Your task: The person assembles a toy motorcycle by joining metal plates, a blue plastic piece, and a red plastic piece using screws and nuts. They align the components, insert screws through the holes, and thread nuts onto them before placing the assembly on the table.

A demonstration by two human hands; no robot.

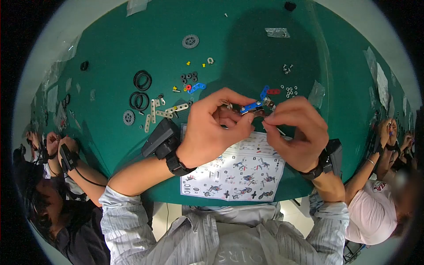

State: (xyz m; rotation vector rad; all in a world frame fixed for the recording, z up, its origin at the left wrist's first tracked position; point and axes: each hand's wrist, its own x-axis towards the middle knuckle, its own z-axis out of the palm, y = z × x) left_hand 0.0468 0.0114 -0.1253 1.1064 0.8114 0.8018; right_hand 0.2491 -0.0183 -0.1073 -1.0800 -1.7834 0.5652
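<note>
My left hand (216, 126) pinches a small assembly of blue and metal parts (251, 107) between thumb and fingers, above the top of a printed instruction sheet (234, 172). Close to its right side, my right hand (298, 132) has thumb and forefinger pressed together at the assembly's edge; a thin light-coloured rod shows below those fingertips, and what exactly they grip is too small to name. Just beyond the assembly, a blue piece (264, 92) and a red piece (274, 91) appear; whether they are joined to it is unclear.
Left of my hands lie black rubber rings (142, 80), metal strips (153, 111), black small parts (189, 77) and grey wheels (190, 41). Nuts (291, 92), screws (287, 69) and a plastic bag (316, 94) lie to the right. Other people sit at both sides.
</note>
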